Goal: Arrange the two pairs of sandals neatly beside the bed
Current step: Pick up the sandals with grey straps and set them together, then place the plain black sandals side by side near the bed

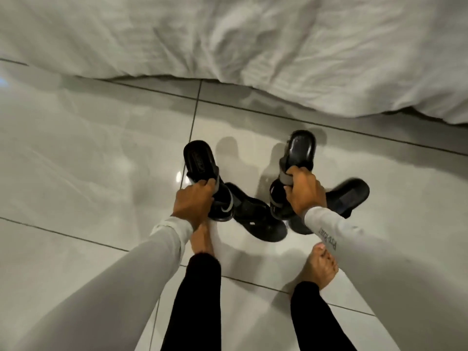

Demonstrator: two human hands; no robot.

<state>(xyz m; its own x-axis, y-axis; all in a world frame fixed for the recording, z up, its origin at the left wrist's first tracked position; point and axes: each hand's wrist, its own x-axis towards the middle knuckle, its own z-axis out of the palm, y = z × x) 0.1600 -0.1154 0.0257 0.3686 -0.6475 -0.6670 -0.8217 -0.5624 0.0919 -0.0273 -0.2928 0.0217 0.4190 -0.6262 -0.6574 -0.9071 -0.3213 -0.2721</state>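
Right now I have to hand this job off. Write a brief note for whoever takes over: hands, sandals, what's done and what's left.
Left hand: gripping one black sandal by its strap, lifted, toe toward the bed.
Right hand: gripping another sandal by its grey strap, also raised.
Two more sandals lie on the tiled floor: one between the hands, angled; one right of the right hand.
Done: nothing lined up yet.
Left: set all four down in two neat pairs beside the bed.
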